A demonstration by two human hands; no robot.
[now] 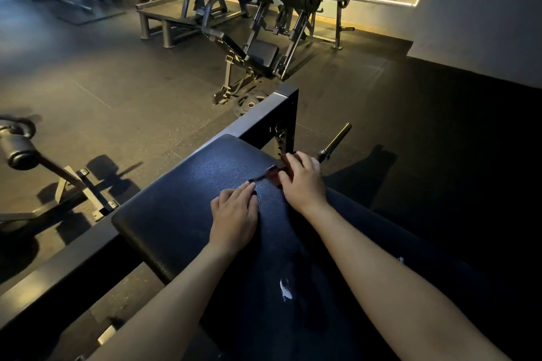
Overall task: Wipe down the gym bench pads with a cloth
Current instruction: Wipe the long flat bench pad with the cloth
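Currently the right hand (pixel 302 182) grips the cloth (pixel 274 175), a small dark reddish piece. Its fingers curl over the bunched fabric at the edge of the bench pad (pixel 181 208). A thin tail of the cloth trails off to the left of the right hand and ends just beyond the fingertips of the left hand (pixel 234 211). The left hand lies flat on the pad, just beside the right hand and nearer the person. Its fingers are straight and pressed together and hold nothing.

Progress assessment:
- Wiping is in hand at the far right portion of the pad, where the cloth touches the surface.
- Behind both hands, between the forearms, the pad shows darker mottled patches. These may be damp traces of wiping, but this cannot be confirmed.
- A white mark (pixel 286 289) sits behind the hands on the pad. Whether it is residue or wear cannot be told.
- To the left of the left hand, a broad area of pad shows an even sheen. It is probably not yet wiped.

Beyond the right hand stand the steel frame (pixel 264 114) and a bar end (pixel 335 141).
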